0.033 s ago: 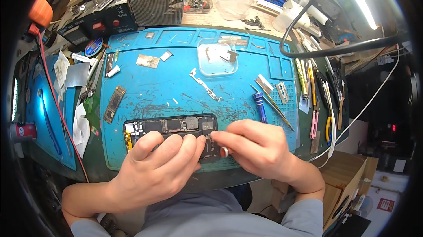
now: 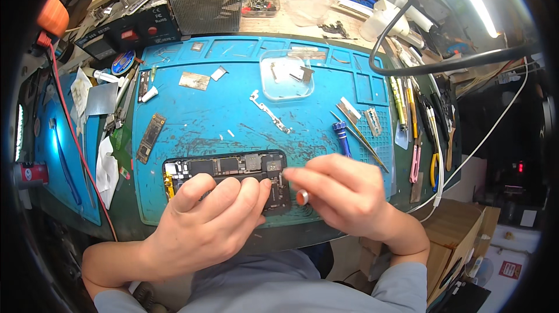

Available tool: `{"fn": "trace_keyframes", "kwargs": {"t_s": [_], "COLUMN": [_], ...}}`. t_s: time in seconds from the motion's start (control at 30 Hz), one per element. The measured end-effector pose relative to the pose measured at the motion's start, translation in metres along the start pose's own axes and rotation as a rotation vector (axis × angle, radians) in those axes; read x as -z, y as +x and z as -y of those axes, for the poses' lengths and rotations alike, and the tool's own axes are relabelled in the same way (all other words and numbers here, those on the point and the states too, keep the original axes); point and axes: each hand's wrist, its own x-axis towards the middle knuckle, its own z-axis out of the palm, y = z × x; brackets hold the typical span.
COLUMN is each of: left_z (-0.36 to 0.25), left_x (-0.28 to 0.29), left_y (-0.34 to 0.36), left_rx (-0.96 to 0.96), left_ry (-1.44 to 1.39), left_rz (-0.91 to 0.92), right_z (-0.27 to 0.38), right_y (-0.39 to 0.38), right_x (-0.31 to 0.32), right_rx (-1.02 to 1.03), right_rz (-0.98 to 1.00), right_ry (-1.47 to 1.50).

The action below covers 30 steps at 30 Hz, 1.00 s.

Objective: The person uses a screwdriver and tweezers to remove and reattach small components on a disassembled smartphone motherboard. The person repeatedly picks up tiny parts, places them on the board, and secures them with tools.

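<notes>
Phone point(image 2: 253, 164) opened up; looks midway, closing-up left. Left hand point(image 2: 215, 220) curled over it, grip hidden. Right hand point(image 2: 345, 192) pinched beside, small round-ended piece point(image 2: 302, 197) tucked between fingers.

Light: white tube lamp point(image 2: 474, 0) upper right, core blown out to pure white. Work mat point(image 2: 204, 124) bright, fairly even; soft shading under the hands. Cold blue-white glare on the left mat point(image 2: 53, 130), clipped at the center. Clear plastic box point(image 2: 286, 93) picks up pale reflections. Far right dim, dark gear there loses detail; tiny red light point(image 2: 520, 167) shows through. Fisheye: bench edges bow, rim goes black at corners. Right hand point(image 2: 349, 196) fingertips slightly soft; phone internals point(image 2: 250, 163) too small to resolve.
</notes>
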Motion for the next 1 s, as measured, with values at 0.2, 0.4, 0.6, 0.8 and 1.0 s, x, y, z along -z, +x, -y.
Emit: {"fn": "trace_keyframes", "kwargs": {"t_s": [0.2,0.4,0.6,0.8,1.0], "left_z": [0.0,-0.002,-0.002,0.001,0.003], "left_x": [0.002,0.002,-0.001,0.001,-0.003], "left_y": [-0.001,0.0,-0.001,0.001,-0.002], "left_rx": [-0.016,-0.002,-0.033,-0.07,-0.075], "left_ry": [0.026,0.007,0.046,0.053,0.02], "left_rz": [0.027,0.01,-0.012,-0.01,-0.031], "right_z": [0.006,0.018,-0.006,-0.016,-0.011], "right_y": [0.011,0.012,-0.003,-0.029,-0.041], "right_x": [0.025,0.015,0.057,0.055,0.048], "right_rx": [-0.126,-0.203,-0.419,-0.479,-0.246], "right_rz": [-0.082,0.01,-0.18,-0.101,-0.052], "right_ry": [-0.037,0.107,-0.351,-0.622,-0.613]}}
